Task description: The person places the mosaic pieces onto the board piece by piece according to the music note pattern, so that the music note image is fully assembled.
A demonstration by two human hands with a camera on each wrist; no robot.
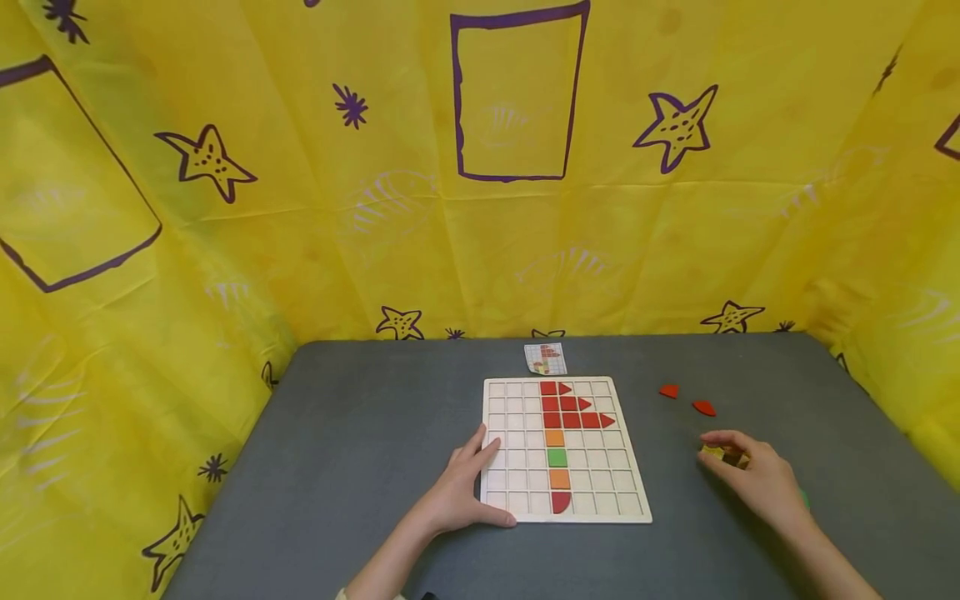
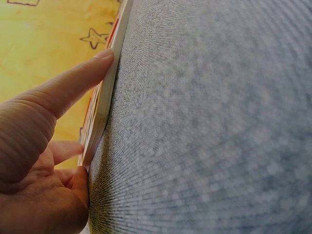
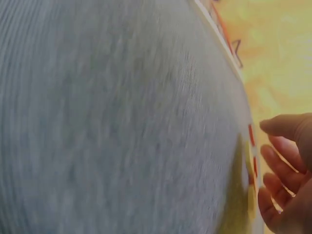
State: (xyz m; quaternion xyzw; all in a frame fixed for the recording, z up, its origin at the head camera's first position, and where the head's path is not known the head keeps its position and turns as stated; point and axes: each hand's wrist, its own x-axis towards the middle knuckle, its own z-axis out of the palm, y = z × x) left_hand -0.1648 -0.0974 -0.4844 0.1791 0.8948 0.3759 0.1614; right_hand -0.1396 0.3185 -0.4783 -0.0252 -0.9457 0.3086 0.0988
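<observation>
My left hand point(image 1: 457, 492) rests at the near left corner of a white gridded wooden board point(image 1: 517, 458). Its straight thumb point(image 2: 80, 83) presses the front edge, while the other fingers touch the left side. On the grid lie red squares and triangles in three rows, with an orange square point(image 1: 554, 437), a green square point(image 1: 557, 457), another orange square and a red rounded piece point(image 1: 561, 502) below. To the right, my right hand point(image 1: 765, 483) hovers over yellow pieces point(image 1: 712, 451), partly hidden by it. In the right wrist view its fingers are loosely bent, with no piece between them.
Two red curved-edge pieces, one point(image 1: 670, 391) farther back and one point(image 1: 704, 407) nearer, lie right of the board. A green piece point(image 1: 805, 498) peeks out beside the right hand. Behind the board lies a small pattern card point(image 1: 546, 358). Yellow cloth point(image 1: 487, 267) hangs around the grey table point(image 1: 360, 433).
</observation>
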